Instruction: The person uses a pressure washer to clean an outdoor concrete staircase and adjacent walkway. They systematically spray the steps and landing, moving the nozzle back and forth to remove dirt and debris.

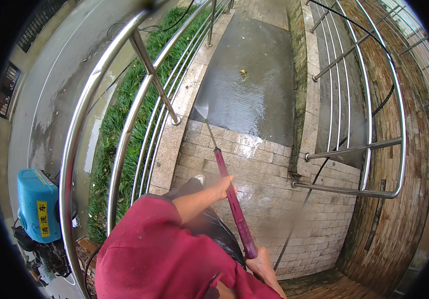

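Observation:
A pressure washer lance (234, 209) with a dark red body and a thin metal tube slants up and away in front of me. My left hand (223, 188) is wrapped round the middle of its body. My right hand (260, 263) grips its rear end, close to the lower edge of the view. From the nozzle (206, 120) a white fan of water (202, 108) sprays onto the left edge of the wet grey ramp (254, 65), where it meets the paving tiles (274, 172). Any trigger is hidden by my hands.
Steel railings (82, 112) run along the left, beside a grass strip (125, 114). More railings (349, 187) and a brick wall (389, 224) stand at right. A black hose (319, 172) crosses the tiles. A blue machine (35, 204) stands beyond the left railing.

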Tool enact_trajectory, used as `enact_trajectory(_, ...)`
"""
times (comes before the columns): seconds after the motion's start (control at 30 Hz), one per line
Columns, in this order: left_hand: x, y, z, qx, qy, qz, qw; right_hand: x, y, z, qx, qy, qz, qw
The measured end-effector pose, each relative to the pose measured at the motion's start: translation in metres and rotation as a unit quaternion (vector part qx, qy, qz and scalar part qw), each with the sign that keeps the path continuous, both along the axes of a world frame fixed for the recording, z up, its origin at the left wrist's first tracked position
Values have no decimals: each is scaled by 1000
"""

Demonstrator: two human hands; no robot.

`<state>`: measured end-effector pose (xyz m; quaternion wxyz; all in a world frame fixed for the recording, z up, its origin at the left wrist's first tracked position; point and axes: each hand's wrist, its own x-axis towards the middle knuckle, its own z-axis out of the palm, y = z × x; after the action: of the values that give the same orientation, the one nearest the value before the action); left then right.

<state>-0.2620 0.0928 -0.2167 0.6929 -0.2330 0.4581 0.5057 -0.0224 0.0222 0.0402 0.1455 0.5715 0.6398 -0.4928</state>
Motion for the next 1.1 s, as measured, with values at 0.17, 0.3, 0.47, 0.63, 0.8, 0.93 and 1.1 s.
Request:
enact_trajectory(0.17,-36,36,-12,-16,4,-11,1000,-46,23,-6,19,14,-21,1000)
enact_trajectory(0.3,-72,70,-22,11,31,-43,999,-86,37,-18,33,-3,-8,999)
enact_trajectory(0.47,-115,123,-26,10,46,-49,998,-135,64,-31,25,9,-35,999)
enact_trajectory(0.63,-161,170,-25,54,42,-50,996,-171,88,-50,48,52,-63,995)
enact_trajectory(0.8,-153,158,-25,70,72,-75,992,-145,73,-63,34,103,-75,991)
enact_trajectory(0.93,-81,100,-25,51,21,-106,993,-69,46,-34,2,49,-32,998)
enact_trajectory(1.1,19,7,-14,22,-80,-76,994,17,19,22,-14,-38,41,998)
